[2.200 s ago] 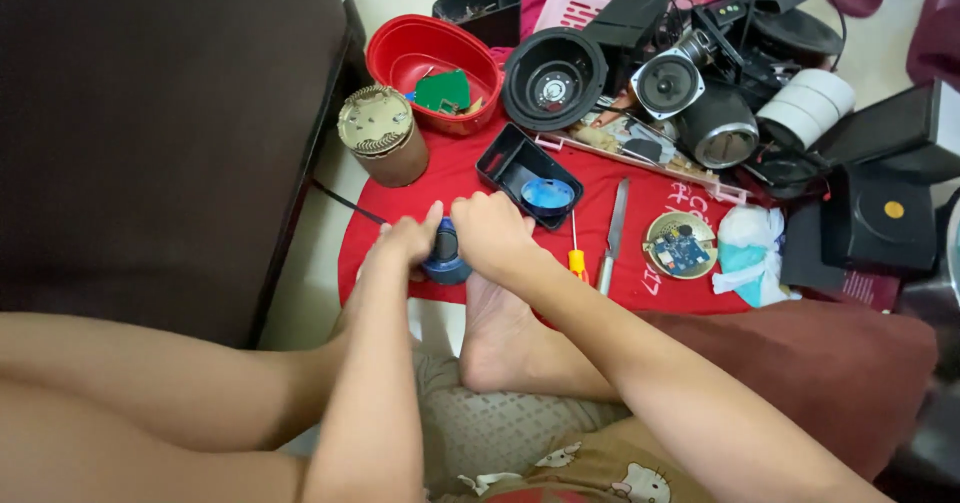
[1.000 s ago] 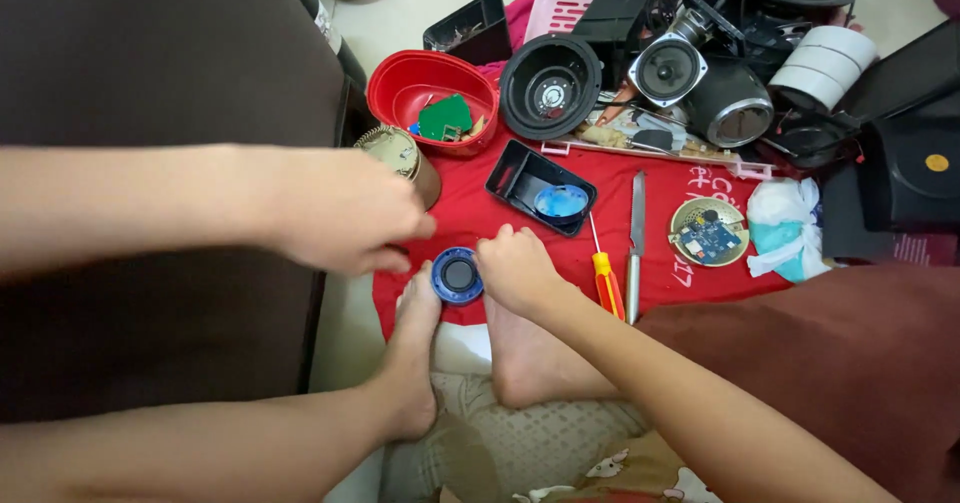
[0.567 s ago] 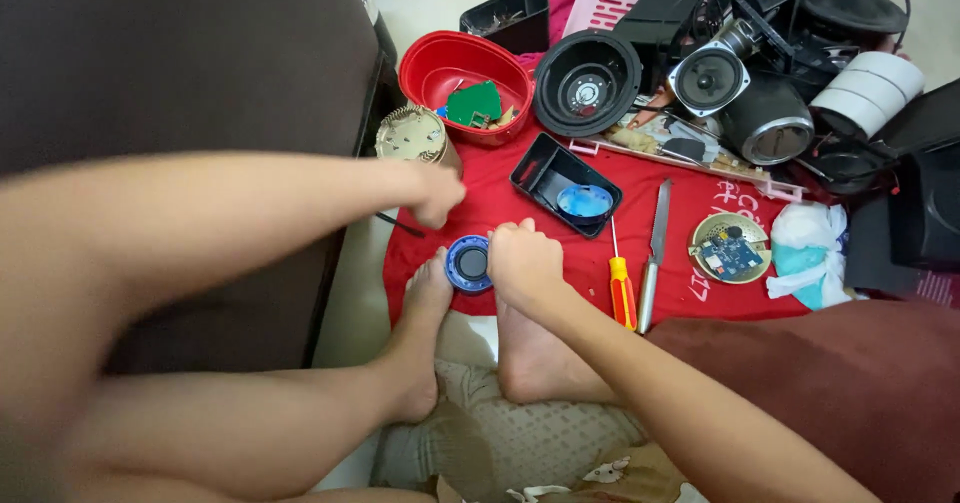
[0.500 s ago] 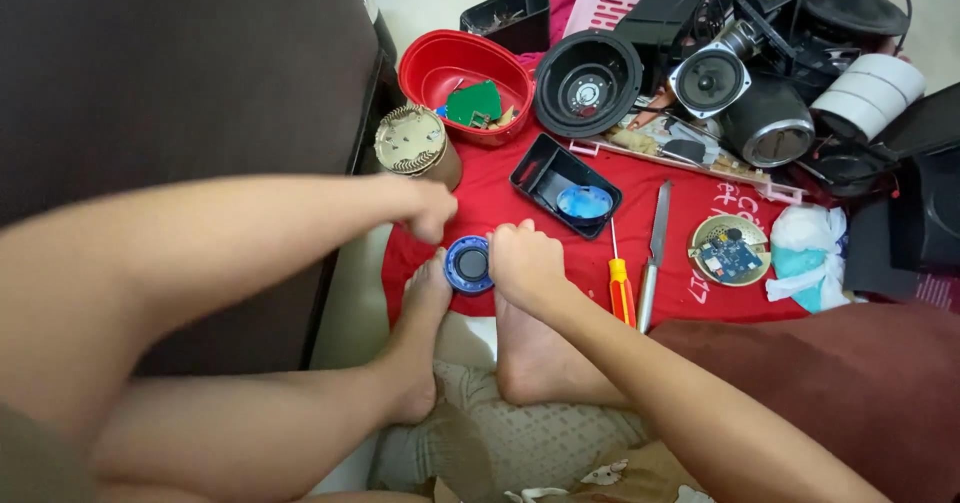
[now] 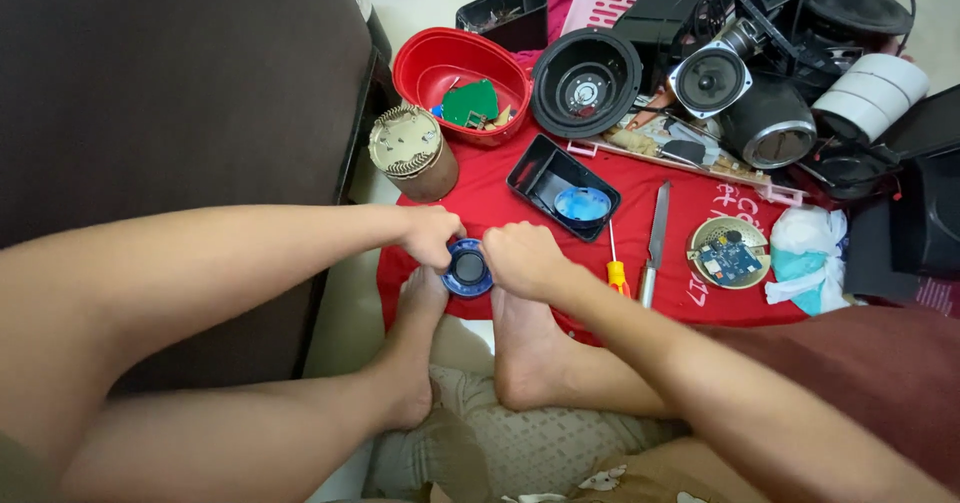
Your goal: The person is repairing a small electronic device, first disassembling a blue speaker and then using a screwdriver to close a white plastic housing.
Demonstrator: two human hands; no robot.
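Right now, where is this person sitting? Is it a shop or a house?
Probably a home floor used as a small repair spot. A red cloth is spread on the floor, loose speaker parts are piled on it, and both hands, left hand and right hand, grip a small blue round part.

The small round blue part (image 5: 467, 268) you're holding is a flat disc with a dark circular centre set in a bright blue ring. It faces up toward you, lying level at the near left edge of the red cloth (image 5: 690, 303), just above your toes, gripped from both sides.
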